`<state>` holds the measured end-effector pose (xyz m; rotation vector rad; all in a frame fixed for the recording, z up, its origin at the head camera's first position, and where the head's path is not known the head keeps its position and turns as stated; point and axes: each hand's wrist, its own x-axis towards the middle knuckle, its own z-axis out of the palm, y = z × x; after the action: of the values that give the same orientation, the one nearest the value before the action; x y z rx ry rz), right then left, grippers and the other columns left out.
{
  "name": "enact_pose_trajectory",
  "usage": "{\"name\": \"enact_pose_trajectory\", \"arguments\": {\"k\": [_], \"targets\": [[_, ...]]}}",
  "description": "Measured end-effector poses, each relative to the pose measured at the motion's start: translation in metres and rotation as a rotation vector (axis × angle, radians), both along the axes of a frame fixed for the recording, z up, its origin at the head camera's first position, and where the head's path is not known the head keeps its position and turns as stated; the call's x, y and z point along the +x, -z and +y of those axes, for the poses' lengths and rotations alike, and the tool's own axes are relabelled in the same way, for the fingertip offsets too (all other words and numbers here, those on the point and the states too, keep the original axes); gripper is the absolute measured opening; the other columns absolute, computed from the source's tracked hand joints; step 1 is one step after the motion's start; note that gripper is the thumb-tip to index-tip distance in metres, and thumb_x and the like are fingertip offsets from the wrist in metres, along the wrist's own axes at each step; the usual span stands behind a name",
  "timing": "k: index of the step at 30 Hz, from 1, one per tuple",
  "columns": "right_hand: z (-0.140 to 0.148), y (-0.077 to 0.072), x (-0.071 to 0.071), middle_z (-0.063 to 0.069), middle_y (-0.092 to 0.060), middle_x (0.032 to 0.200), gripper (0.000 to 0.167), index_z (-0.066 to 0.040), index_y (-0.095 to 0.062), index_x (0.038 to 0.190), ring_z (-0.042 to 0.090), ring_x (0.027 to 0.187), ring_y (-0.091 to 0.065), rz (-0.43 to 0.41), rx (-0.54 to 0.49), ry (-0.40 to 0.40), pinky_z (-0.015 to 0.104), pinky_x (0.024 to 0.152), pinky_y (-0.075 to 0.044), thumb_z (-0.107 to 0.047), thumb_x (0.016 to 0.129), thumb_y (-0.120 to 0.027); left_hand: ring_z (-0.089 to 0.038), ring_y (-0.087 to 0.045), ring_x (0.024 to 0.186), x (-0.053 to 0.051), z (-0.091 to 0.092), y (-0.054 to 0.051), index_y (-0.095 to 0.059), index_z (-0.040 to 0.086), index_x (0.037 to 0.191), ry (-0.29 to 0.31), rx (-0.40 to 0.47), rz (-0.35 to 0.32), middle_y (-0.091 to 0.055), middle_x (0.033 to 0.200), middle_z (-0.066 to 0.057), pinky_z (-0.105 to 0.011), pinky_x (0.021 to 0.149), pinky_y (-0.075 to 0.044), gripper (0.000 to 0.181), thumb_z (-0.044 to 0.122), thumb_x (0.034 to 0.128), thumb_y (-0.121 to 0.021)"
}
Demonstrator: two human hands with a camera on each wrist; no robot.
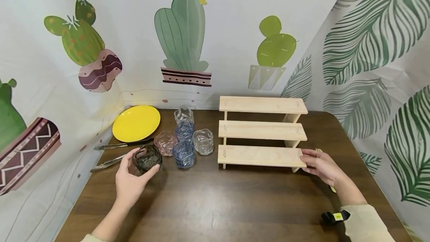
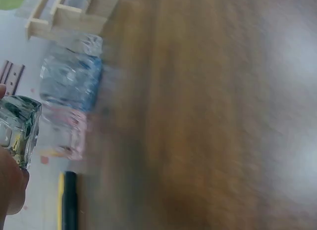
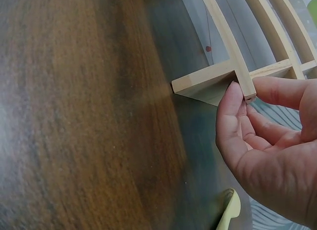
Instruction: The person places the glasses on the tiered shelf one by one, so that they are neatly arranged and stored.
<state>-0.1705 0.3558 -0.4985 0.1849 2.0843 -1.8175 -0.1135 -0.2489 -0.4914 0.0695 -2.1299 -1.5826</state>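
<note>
My left hand (image 1: 129, 178) grips a dark smoky glass (image 1: 147, 158), thumb on one side and fingers on the other. In the left wrist view that glass (image 2: 20, 123) appears tilted and see-through at the left edge. At the right, my right hand (image 1: 320, 167) pinches the right end of the lowest board of a three-step wooden shelf (image 1: 262, 156). The right wrist view shows thumb and fingers around the tip of that board (image 3: 237, 67). Close to the dark glass stand a pink glass (image 1: 165, 143) and a blue glass (image 1: 183, 155).
Another blue glass (image 1: 184, 131) and clear glasses (image 1: 203, 142) stand left of the shelf. A yellow plate (image 1: 136, 123) lies at the back left, with a black-handled utensil (image 1: 142, 142) before it. Beside my right hand is a yellow-handled utensil (image 3: 230, 210), partly hidden.
</note>
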Motion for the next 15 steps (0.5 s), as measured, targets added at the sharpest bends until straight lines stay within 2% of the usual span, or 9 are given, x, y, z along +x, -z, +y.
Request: {"name": "enact_pose_trajectory", "arguments": {"k": [2,6,8,11,15], "targets": [[0.000,0.000,-0.001,0.003,-0.059,0.120,0.075,0.016,-0.019,0.156,0.008,0.099,-0.064,0.003,-0.001,-0.003,0.029,0.084,-0.058,-0.018,0.105,-0.061,-0.023,-0.062,0.121,0.002,0.008,-0.016,-0.056,0.006,0.143,0.001,-0.027,0.005,-0.065,0.132,-0.016,-0.018,0.098,-0.050,0.081,-0.008,0.0718,-0.091],[0.000,0.000,-0.001,0.001,-0.061,0.118,0.075,0.017,-0.019,0.156,0.008,0.099,-0.065,0.004,-0.005,0.003,0.029,0.083,-0.058,-0.018,0.105,-0.062,-0.018,-0.061,0.120,0.002,0.022,-0.040,-0.055,0.004,0.144,0.022,-0.069,0.028,-0.065,0.133,-0.019,-0.016,0.095,-0.048,0.080,-0.007,0.0737,-0.090],[0.000,0.000,-0.001,0.000,-0.061,0.116,0.075,0.016,-0.020,0.156,0.009,0.098,-0.065,0.003,-0.009,0.010,0.029,0.082,-0.058,-0.018,0.105,-0.062,-0.017,-0.061,0.119,0.001,0.028,-0.049,-0.054,0.003,0.144,0.034,-0.082,0.040,-0.065,0.132,-0.019,-0.016,0.095,-0.048,0.080,-0.007,0.0734,-0.090],[0.000,0.000,-0.001,-0.001,-0.062,0.115,0.074,0.017,-0.020,0.156,0.009,0.097,-0.065,0.003,-0.012,0.010,0.029,0.081,-0.059,-0.017,0.105,-0.062,-0.022,-0.063,0.117,-0.003,0.036,-0.064,-0.056,0.000,0.141,0.065,-0.076,0.062,-0.067,0.130,-0.018,-0.020,0.094,-0.051,0.078,-0.008,0.0719,-0.091],[0.000,0.002,0.000,-0.001,-0.064,0.113,0.072,0.017,-0.019,0.156,0.009,0.096,-0.065,0.001,-0.015,0.009,0.028,0.080,-0.059,-0.015,0.106,-0.060,-0.027,-0.065,0.114,-0.011,0.048,-0.078,-0.059,-0.001,0.137,0.102,-0.071,0.084,-0.070,0.125,-0.018,-0.020,0.089,-0.053,0.076,-0.009,0.0691,-0.092]]}}
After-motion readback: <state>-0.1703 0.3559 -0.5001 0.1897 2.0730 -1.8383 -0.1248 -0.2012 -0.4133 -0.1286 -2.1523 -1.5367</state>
